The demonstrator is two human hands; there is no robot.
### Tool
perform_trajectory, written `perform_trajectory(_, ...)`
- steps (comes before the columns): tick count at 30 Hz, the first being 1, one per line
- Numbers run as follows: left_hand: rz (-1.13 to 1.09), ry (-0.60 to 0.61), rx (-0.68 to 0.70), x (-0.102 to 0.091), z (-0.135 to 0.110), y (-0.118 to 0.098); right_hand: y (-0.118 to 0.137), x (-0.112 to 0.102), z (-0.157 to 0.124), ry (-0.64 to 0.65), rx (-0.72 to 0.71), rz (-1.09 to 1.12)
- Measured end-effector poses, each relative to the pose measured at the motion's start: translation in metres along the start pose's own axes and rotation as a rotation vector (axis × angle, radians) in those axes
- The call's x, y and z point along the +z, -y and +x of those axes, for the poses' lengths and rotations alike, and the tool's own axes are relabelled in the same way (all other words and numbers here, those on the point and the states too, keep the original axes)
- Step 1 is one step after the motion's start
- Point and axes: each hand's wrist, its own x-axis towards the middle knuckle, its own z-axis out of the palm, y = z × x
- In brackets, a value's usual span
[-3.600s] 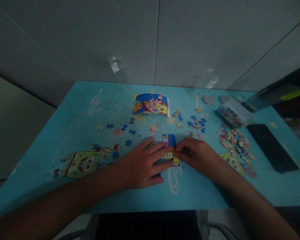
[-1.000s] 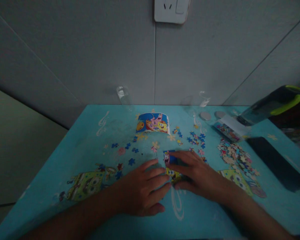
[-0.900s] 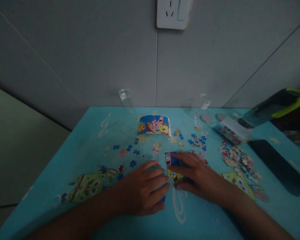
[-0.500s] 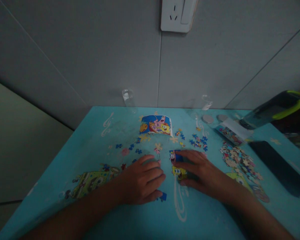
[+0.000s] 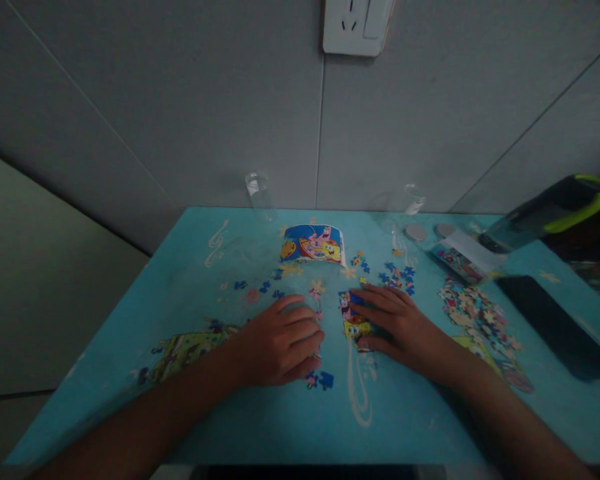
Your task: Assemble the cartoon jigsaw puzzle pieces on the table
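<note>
The right hand [image 5: 403, 328] is resting spread fingers on a blue-and-yellow cardboard puzzle strip [image 5: 353, 329], seemingly steadying it, while the left hand [image 5: 280, 343] is holding its fingers curled, grasp unclear.

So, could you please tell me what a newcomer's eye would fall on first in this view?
Probably the bright, curved cartoon picture standing out near the far middle of the turquoise table. Next, perhaps, the small joined puzzle section at the centre, partly covered by the right hand, with the left hand beside it. The dark bottle with a lime-green strip also catches the eye at the far right.
</note>
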Motion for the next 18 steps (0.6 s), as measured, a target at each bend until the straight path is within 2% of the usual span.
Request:
perform_trajectory(5,0.054,-0.037,-0.084,-0.011,-0.007,0.021,0.003,-0.005,0.001,0.000,-0.007,-0.004)
perform_trajectory(9,0.133,-0.053,-0.137,-0.020,-0.019,0.045,0.000,-0.013,0.001,-0.130,0.029,0.032)
perform_trajectory(13,0.214,-0.104,-0.202,-0.031,-0.031,0.069,-0.014,-0.016,0.000,-0.237,0.099,0.036)
perform_trajectory(18,0.257,-0.116,-0.267,-0.035,-0.037,0.079,-0.026,-0.015,0.001,-0.315,0.143,0.052)
